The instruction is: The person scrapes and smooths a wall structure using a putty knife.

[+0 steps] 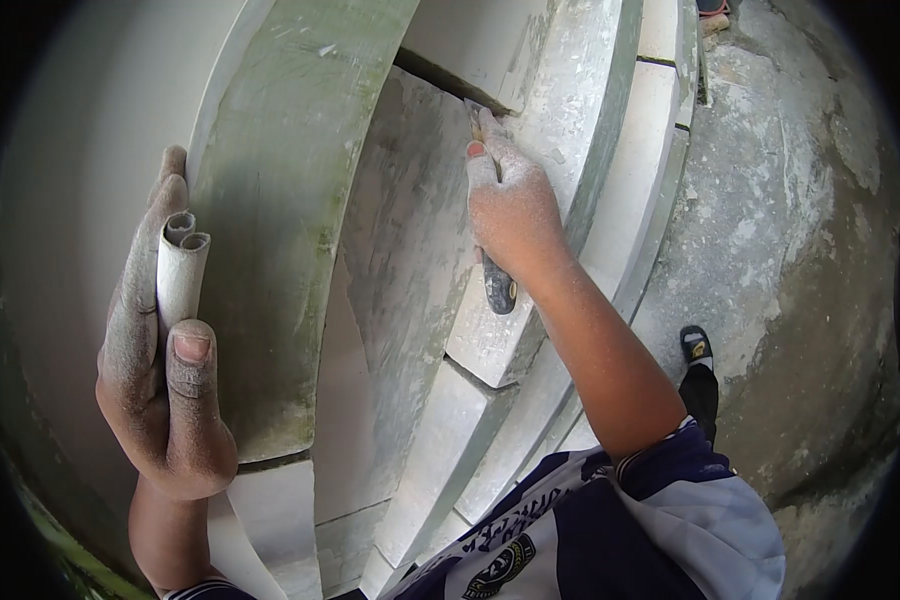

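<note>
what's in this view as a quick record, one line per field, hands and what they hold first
left hand: left hand, dusty, gripping a rolled sheet between thumb and fingers
right hand: right hand, dusty, closed around a black-handled tool
tool tip: at or near a dark joint; exact contact unclear
work surface: stepped moulding, grey-white and greenish, with several joints
floor: stained grey floor, to the right
also in view: dark sandal on a foot; dark-and-white shirt
</note>
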The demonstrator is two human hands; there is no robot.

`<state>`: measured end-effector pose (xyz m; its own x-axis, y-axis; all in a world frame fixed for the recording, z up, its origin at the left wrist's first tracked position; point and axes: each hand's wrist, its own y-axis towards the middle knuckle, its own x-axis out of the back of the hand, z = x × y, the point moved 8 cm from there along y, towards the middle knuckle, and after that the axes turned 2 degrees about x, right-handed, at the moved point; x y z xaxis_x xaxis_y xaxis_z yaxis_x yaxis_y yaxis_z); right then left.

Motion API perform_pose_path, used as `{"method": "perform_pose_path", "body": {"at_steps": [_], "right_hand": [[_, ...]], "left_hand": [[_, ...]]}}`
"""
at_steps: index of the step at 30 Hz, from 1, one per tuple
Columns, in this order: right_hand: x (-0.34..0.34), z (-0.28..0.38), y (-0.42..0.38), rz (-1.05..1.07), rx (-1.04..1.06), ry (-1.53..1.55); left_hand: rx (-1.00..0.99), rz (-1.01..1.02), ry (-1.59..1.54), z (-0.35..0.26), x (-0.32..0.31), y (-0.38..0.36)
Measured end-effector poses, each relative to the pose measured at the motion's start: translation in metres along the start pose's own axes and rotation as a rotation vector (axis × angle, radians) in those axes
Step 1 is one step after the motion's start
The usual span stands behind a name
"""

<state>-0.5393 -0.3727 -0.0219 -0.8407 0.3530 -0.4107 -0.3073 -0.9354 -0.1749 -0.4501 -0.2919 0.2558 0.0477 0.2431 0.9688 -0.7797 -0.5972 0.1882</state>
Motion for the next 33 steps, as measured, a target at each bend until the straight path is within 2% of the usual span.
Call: {"method": "perform_pose_path", "body": {"at_steps": [2, 5, 6, 9, 12, 14, 16, 20, 22, 23, 25, 26, 30, 32, 33], "right_hand": [[-0.007, -0.009, -0.013, -0.05, 0.229, -0.168], [-0.005, -0.005, -0.016, -0.03, 0.175, -0.152], [-0.001, -0.003, -0.012, 0.064, -0.008, -0.053], [0.0, 0.0, -0.013, 0.015, 0.01, -0.067], [-0.013, 0.001, -0.034, -0.06, 0.335, -0.336], [-0.005, -0.007, -0.006, -0.044, 0.181, -0.204], [0.002, 0.018, -0.024, 0.155, -0.174, 0.012], [-0.003, 0.0, -0.019, -0.035, 0.195, -0.216], [-0.011, 0.01, -0.032, -0.114, 0.439, -0.362], [-0.008, -0.008, -0.022, -0.05, 0.259, -0.239], [0.005, 0.011, -0.021, 0.087, -0.11, 0.012], [0.002, 0.009, -0.018, 0.136, -0.139, -0.004], [-0.013, -0.003, -0.032, 0.062, 0.215, -0.282], [-0.004, -0.001, -0.01, -0.005, 0.204, -0.183], [0.004, 0.01, -0.007, 0.06, 0.071, -0.08]], "left_hand": [[0.036, -0.002, -0.009, 0.002, 0.0, -0.002], [-0.01, 0.004, -0.009, -0.003, -0.003, 0.001], [-0.016, 0.011, -0.003, -0.003, -0.004, 0.0], [0.021, 0.008, 0.003, 0.0, -0.001, -0.002], [0.055, 0.002, -0.032, 0.0, 0.0, -0.001], [-0.013, -0.009, -0.044, -0.001, -0.003, 0.001], [-0.017, -0.009, -0.02, 0.001, -0.003, -0.001], [0.18, 0.004, 0.001, 0.019, 0.005, -0.013], [0.135, -0.018, -0.045, 0.01, 0.002, -0.007], [0.109, -0.02, -0.055, 0.008, 0.0, -0.006], [0.056, -0.024, -0.075, 0.004, -0.002, -0.003], [0.082, -0.018, -0.061, 0.005, -0.001, -0.003], [0.099, -0.003, -0.057, 0.002, -0.001, -0.003], [0.04, -0.009, -0.075, 0.001, -0.003, 0.001], [0.028, -0.003, -0.084, 0.0, -0.004, 0.0]]}}
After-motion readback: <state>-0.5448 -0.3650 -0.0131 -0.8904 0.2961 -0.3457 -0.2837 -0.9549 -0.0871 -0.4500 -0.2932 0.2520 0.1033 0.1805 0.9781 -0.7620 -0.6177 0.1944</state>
